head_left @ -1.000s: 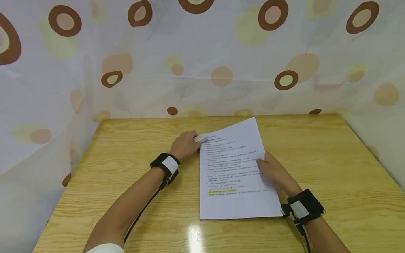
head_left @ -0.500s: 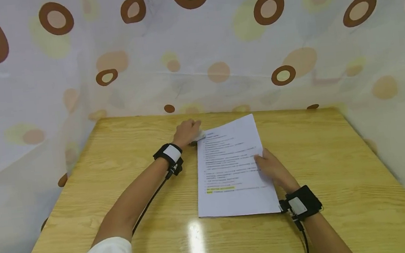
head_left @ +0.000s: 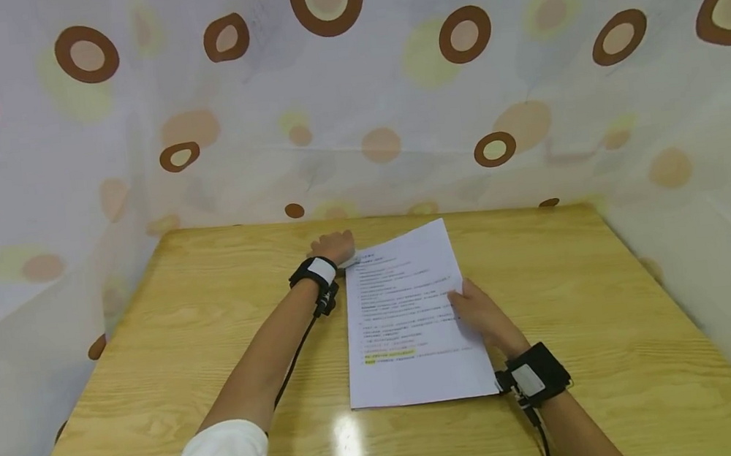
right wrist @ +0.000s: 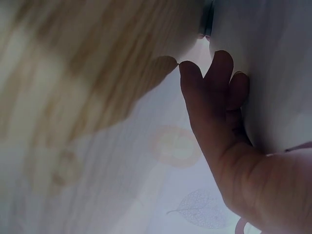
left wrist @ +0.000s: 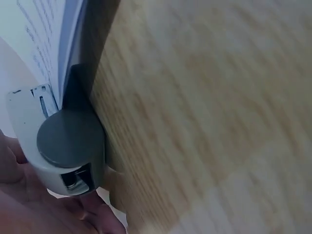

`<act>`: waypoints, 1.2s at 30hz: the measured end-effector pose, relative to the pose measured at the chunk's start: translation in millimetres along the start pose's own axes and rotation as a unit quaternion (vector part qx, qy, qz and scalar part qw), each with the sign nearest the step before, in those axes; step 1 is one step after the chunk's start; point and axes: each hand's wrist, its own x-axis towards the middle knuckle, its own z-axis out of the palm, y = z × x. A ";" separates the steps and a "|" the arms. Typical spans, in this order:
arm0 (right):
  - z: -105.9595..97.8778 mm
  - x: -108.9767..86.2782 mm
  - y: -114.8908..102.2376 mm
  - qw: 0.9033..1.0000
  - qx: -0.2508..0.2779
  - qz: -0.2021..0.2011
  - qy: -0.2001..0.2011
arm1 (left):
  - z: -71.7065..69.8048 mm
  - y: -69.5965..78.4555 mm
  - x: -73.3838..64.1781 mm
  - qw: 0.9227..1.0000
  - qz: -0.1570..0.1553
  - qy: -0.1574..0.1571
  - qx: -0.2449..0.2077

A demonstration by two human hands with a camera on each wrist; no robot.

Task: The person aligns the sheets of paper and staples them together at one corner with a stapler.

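Observation:
A white and grey stapler (left wrist: 70,139) sits in my left hand (head_left: 334,247), at the top left corner of some printed sheets (head_left: 408,327). In the left wrist view the paper's edge lies between the stapler's upper and lower arms. From the head, the hand covers most of the stapler. My right hand (head_left: 485,315) grips the sheets by their right edge, thumb on the printed face and the other fingers behind. The right wrist view shows those fingers (right wrist: 222,73) against the paper's back (right wrist: 282,73). The sheets are tilted up off the table, and two lines carry yellow highlighting.
The wooden table (head_left: 615,351) extends on both sides of the sheets. Patterned cloth (head_left: 379,94) hangs behind it and at both sides. Black cables run from the left wristband (head_left: 318,273) and the right wristband (head_left: 538,374) along the forearms.
My left hand has turned at the wrist around the sheets' corner, so less of the stapler shows from the head. The right hand keeps its grip on the paper. The head view has shifted slightly.

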 end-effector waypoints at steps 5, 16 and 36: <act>2.7 1.7 1.3 1.000 -0.018 0.003 0.004 | 3.2 -2.4 1.3 1.000 -0.008 0.023 0.015; 1.4 4.1 -5.0 0.999 -0.034 0.021 0.019 | 21.8 6.4 18.1 0.992 -0.037 0.094 0.077; -0.5 6.3 0.7 0.998 -0.055 0.019 -0.014 | 34.9 18.1 20.7 0.967 0.008 0.157 0.200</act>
